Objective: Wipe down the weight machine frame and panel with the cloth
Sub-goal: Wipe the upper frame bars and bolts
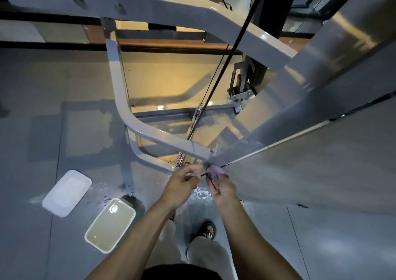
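**Both hands meet at the panel's lower corner**

Nearest the camera, two bare forearms reach forward and down from a dark waistband, above pale trouser legs and a foot in a dark sandal [207, 230] on the grey floor [32, 151]. The right hand [222, 186] has its fingers curled round a bunched lilac cloth [215, 171], which sits at the bottom corner of the weight machine's pale panel [310, 168], touching or all but touching its edge. The left hand [184, 182] is just beside it, fingers curled in a pinch; a thin dark strand seems to run between the two hands, but what the left one holds is too small to tell.

The panel slants away to the right with a dark seam along its upper edge. The grey frame [137, 121] curves from a vertical tube into a bar that ends at the same corner, and a heavier beam crosses the top of the view with two bolts showing. A black cable [222, 69] runs diagonally down through the frame's opening.

On the floor to the left lie a white lid [66, 193] and, near it, an open rectangular container [110, 225] of yellowish liquid. Wet splashes glisten on the floor just below the hands.
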Available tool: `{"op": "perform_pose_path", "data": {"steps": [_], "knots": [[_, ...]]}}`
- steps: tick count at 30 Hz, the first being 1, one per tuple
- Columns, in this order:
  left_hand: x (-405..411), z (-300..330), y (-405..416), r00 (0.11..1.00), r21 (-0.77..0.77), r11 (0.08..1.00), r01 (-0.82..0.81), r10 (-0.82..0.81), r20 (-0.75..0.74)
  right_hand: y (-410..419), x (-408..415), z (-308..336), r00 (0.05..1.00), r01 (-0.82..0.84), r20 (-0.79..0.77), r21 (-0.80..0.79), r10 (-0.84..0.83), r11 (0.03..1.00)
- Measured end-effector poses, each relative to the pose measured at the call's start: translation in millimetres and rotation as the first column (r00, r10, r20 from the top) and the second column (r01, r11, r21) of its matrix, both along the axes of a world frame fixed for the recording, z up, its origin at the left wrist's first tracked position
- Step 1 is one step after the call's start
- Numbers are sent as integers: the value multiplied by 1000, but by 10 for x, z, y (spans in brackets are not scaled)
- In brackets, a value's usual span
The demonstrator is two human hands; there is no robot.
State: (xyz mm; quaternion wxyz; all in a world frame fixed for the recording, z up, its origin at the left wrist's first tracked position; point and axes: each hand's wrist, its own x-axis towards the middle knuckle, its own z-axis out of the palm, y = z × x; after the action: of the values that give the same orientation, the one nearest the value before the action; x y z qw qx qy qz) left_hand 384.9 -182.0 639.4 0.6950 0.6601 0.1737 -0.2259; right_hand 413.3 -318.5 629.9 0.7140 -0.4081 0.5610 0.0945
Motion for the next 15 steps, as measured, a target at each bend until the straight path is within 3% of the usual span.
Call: {"op": "perform_pose_path", "data": {"steps": [11, 15], "knots": [[217, 114, 114, 997, -13, 998, -64, 65, 52, 63, -16, 531, 947, 205, 248, 19, -203, 979], [299, 192, 77, 996, -18, 998, -65, 66, 66, 122, 40, 482, 965, 183, 200, -40, -171, 982]]}}
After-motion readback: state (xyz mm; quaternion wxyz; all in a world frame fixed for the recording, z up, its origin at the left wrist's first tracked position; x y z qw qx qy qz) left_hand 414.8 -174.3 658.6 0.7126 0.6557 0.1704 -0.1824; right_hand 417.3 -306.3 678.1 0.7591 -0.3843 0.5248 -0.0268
